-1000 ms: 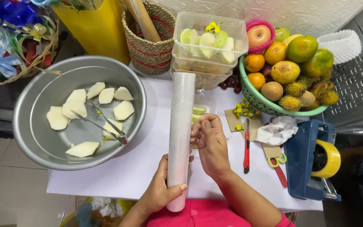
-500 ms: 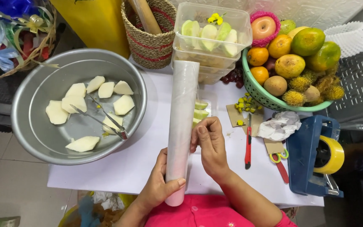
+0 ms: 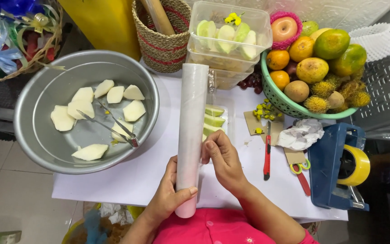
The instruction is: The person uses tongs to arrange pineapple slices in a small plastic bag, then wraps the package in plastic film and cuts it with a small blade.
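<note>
Bowl (image 3: 32,135) left of wrap roll (image 3: 192,117)

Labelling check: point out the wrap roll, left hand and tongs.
wrap roll (image 3: 192,117), head view, on the middle of the tube.
left hand (image 3: 170,196), head view, on the back of the hand gripping the roll's near end.
tongs (image 3: 110,123), head view, mid-arm, in the metal bowl (image 3: 32,90).

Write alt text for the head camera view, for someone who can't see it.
A person's left hand grips a roll of cling film while the right hand picks at the film over a clear tray of green fruit slices. On the white table stand a metal bowl of pale fruit pieces and a green fruit basket.
</note>
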